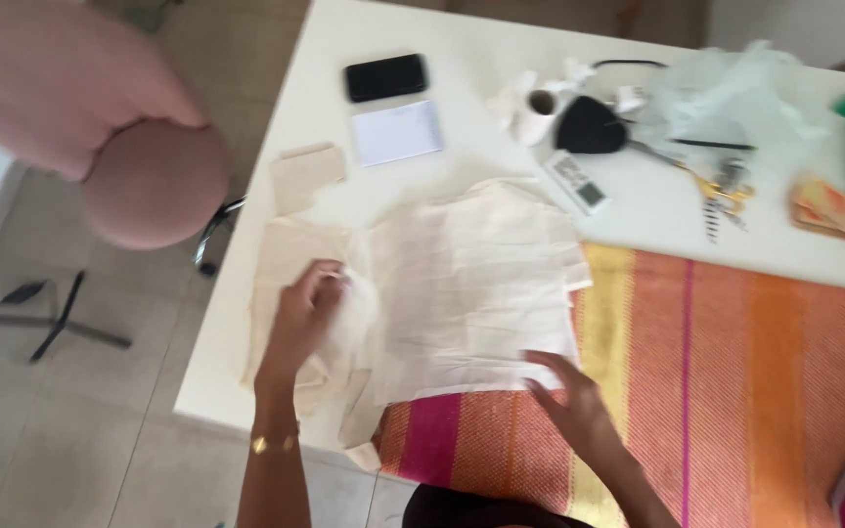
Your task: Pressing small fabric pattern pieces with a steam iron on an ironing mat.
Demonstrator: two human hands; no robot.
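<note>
1. I see the left hand (307,311) at lower centre-left of the frame, fingers curled and gripping a bunched fold of the cream woven fabric piece (471,284); a thin gold bracelet (274,443) sits on that wrist.
2. My right hand (567,399) lies at lower centre, fingers spread wide and flat, pressing the lower right edge of the same fabric where it meets the striped orange, pink and yellow cloth (735,391).
3. The fabric is spread across the middle of the white counter (325,59), its right side overlapping the striped cloth.
4. A smaller cream fabric scrap (307,176) lies just above left of it.
5. Toward the top I see a black phone (385,76) with a white notepad (396,132) just below.
6. A pink upholstered chair (100,127) stands in the upper left.
</note>
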